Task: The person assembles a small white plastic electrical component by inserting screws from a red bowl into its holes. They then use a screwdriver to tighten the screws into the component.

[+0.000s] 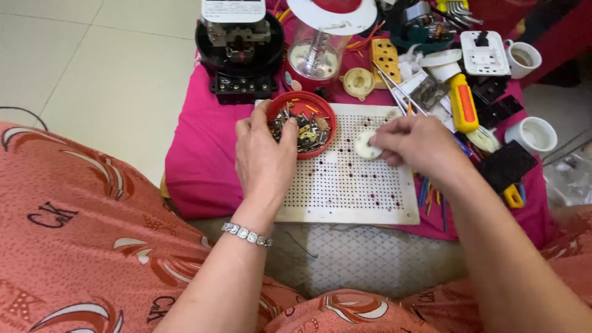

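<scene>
While two hands [333, 151] work, one red bowl [305, 123]

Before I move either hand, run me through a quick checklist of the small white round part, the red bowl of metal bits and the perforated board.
1. Right hand grips small white round part: ok.
2. Part over white perforated board: ok.
3. Left hand fingers in red round bowl of metal bits: ok.
4. Bowl upright, nothing spilled: ok.
5. Left hand has a piece pinched: cannot tell.
</scene>
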